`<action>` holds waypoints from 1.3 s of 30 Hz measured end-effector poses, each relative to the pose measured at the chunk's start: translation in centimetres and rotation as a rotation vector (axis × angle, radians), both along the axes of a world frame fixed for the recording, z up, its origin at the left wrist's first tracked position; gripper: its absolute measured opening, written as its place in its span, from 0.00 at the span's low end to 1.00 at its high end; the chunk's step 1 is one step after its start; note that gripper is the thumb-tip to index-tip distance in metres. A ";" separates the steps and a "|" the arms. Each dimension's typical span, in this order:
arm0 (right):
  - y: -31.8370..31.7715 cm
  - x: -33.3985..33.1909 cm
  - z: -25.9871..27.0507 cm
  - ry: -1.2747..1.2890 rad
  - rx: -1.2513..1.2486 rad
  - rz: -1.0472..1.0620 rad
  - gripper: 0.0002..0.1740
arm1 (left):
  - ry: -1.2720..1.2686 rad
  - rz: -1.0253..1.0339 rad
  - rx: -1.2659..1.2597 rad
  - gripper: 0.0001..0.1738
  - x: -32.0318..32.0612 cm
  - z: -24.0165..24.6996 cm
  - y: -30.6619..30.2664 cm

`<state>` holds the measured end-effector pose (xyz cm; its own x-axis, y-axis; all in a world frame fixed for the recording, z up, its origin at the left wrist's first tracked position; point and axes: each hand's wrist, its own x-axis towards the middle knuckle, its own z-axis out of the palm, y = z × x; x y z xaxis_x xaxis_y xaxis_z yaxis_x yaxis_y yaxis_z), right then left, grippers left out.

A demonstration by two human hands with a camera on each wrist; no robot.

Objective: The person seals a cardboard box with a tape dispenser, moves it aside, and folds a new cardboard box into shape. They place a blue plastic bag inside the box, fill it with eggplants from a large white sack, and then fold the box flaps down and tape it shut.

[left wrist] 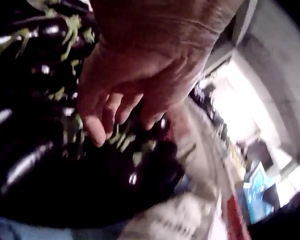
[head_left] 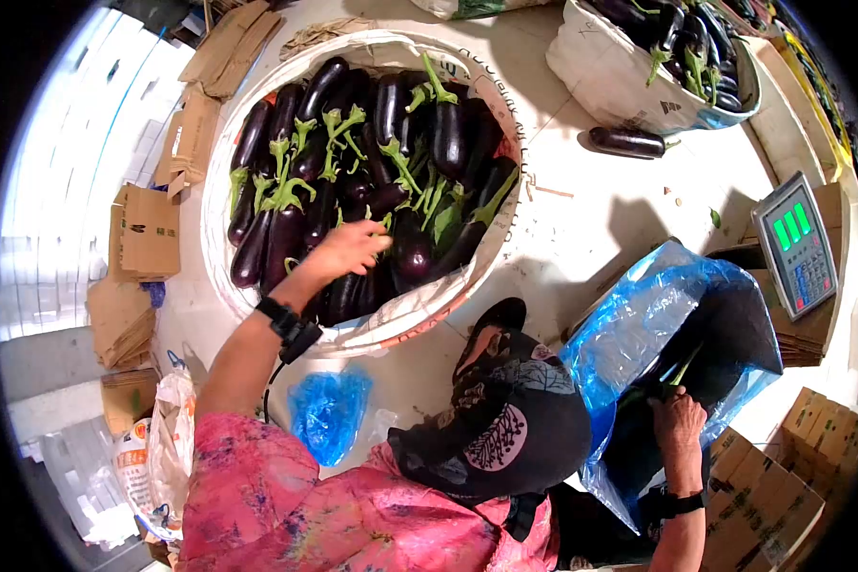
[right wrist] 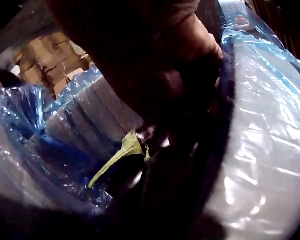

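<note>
My left hand [head_left: 353, 248] reaches over a big white basket [head_left: 221, 205] heaped with dark purple eggplants [head_left: 296, 229]. In the left wrist view its fingers [left wrist: 93, 131] hang bent downward among green stems, with a gap between them and the thumb. On the other side, my right hand [head_left: 679, 419] is at the mouth of a blue plastic bag [head_left: 629, 315]. It grips a dark eggplant there, whose pale green stem [right wrist: 121, 157] shows in the right wrist view. Deep shadow hides most of that eggplant and the right fingertips.
A digital scale [head_left: 796, 243] with a lit green display stands at the right. Another white container [head_left: 620, 71] of eggplants is at the back right, one loose eggplant [head_left: 627, 142] before it. Blue plastic film [head_left: 329, 412] lies on the floor, and cardboard boxes [head_left: 150, 232] line the left.
</note>
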<state>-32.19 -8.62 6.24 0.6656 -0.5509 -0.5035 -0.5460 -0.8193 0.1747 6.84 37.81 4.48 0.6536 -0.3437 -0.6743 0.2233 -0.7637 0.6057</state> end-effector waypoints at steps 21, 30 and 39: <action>0.3 -1.3 -1.0 -0.021 -0.033 -0.036 0.34 | 0.743 0.716 -0.755 0.39 -0.4 -0.2 1.6; 1.3 0.2 1.5 -0.135 0.003 0.019 0.25 | 0.450 0.266 -1.021 0.56 -6.4 10.4 1.0; 0.7 -0.3 3.1 -0.322 0.141 -0.103 0.20 | 0.443 0.122 -1.147 0.42 -5.1 9.5 -14.3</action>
